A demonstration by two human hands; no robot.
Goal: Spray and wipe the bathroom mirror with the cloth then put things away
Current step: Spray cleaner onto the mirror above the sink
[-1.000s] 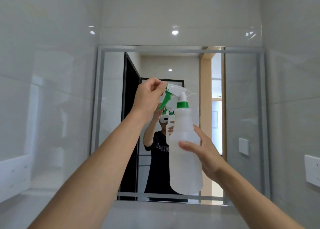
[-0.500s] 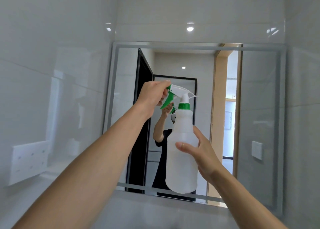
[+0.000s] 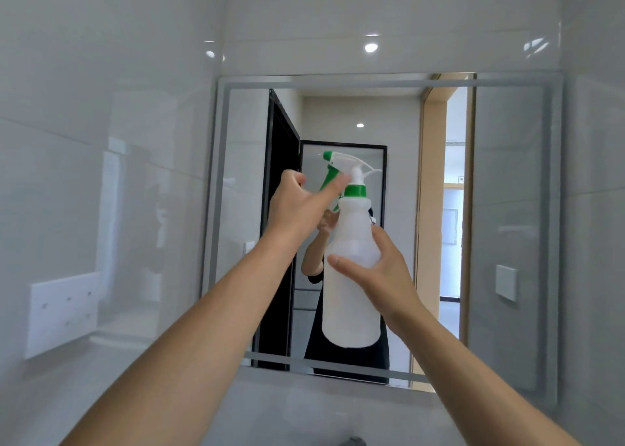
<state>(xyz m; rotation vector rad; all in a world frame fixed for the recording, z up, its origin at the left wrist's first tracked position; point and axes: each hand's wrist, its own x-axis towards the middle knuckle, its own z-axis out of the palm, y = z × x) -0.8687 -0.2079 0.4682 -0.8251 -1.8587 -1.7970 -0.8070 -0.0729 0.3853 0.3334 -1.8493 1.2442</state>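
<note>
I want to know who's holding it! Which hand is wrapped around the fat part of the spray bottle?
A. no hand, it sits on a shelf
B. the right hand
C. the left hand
B: the right hand wraps the body of the bottle, while the left hand is up by the green trigger.
</note>
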